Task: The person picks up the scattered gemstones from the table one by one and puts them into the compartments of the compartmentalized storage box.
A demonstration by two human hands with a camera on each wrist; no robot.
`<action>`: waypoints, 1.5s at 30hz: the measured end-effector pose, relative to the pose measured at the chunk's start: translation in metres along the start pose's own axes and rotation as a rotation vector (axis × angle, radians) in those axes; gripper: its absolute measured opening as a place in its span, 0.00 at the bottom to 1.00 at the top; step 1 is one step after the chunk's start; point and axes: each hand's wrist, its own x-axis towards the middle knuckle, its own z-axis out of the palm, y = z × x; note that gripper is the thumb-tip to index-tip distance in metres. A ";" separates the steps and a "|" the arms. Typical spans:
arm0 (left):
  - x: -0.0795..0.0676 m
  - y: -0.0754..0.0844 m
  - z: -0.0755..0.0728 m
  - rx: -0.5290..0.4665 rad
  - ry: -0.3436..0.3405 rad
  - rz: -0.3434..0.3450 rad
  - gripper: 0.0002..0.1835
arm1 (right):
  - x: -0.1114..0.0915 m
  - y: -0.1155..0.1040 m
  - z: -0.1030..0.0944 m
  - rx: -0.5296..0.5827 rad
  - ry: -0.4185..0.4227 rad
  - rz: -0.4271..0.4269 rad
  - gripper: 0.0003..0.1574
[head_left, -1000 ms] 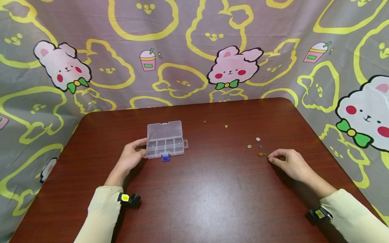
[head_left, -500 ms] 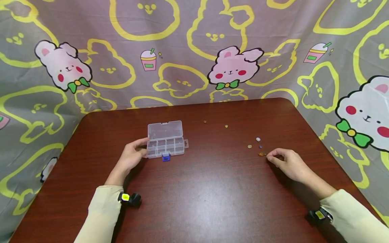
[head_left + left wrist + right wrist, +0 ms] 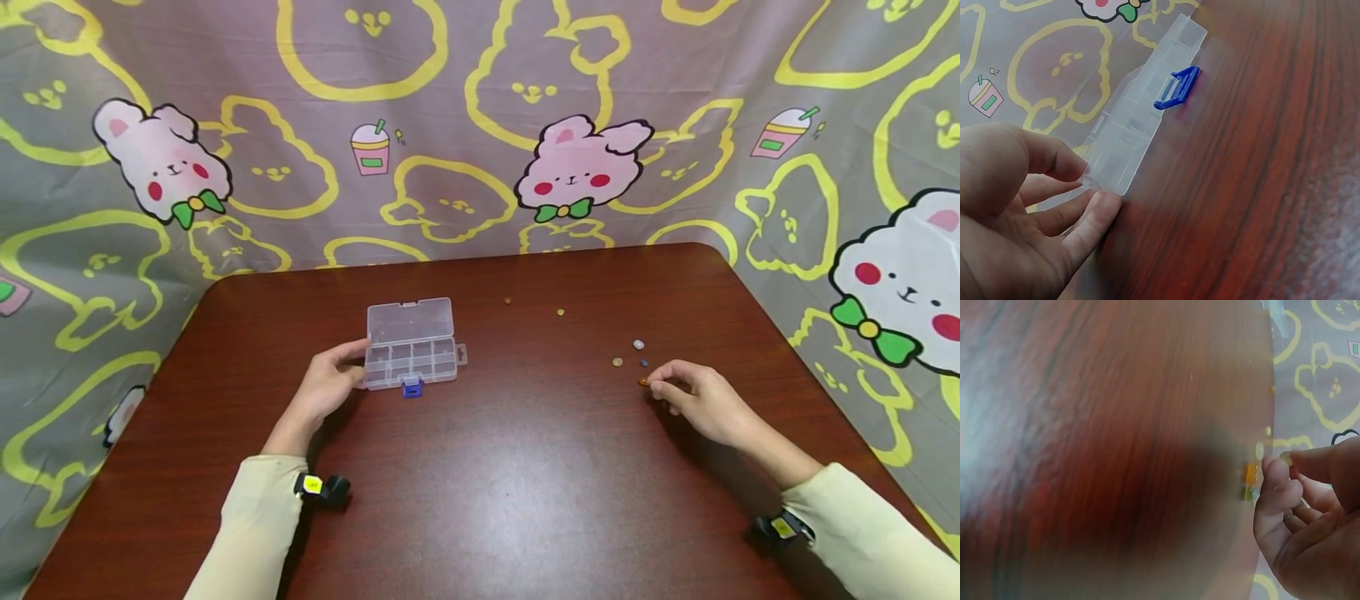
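Observation:
My left hand (image 3: 330, 383) grips the left end of a clear plastic compartment box (image 3: 390, 367), thumb at the front and fingers behind. The box stands with its lid (image 3: 411, 322) raised and its blue latch (image 3: 412, 388) hanging at the front. In the right wrist view, my right hand (image 3: 1307, 512) brings thumb and forefinger together on a small pale yellowish stone (image 3: 1286, 457), partly covered. Beside those fingertips an orange stone (image 3: 642, 381) lies on the table, with a greenish stone (image 3: 1247, 492) next to it. Close by are white (image 3: 638, 344), blue (image 3: 643, 362) and tan (image 3: 617, 362) stones.
Farther back on the brown table (image 3: 480, 467) lie a yellow stone (image 3: 560, 312) and a small brownish one (image 3: 507, 301). A patterned curtain (image 3: 450, 125) hangs behind the table and along its sides.
My right hand has shifted slightly left, so its fingertips now partly cover the orange stone and hide the greenish one in the head view. My left hand keeps its grip on the box.

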 end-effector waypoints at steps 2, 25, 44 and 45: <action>-0.001 0.001 0.000 -0.002 -0.002 0.001 0.27 | 0.002 -0.002 0.002 -0.002 0.003 -0.005 0.04; -0.003 0.002 -0.002 -0.008 -0.002 0.009 0.27 | 0.040 -0.037 0.037 0.037 -0.010 -0.074 0.03; -0.003 0.002 -0.001 -0.011 0.004 0.001 0.26 | 0.070 -0.070 0.068 0.101 -0.046 -0.098 0.05; -0.003 0.002 -0.001 -0.010 0.004 -0.001 0.26 | 0.072 -0.071 0.069 0.101 -0.045 -0.103 0.05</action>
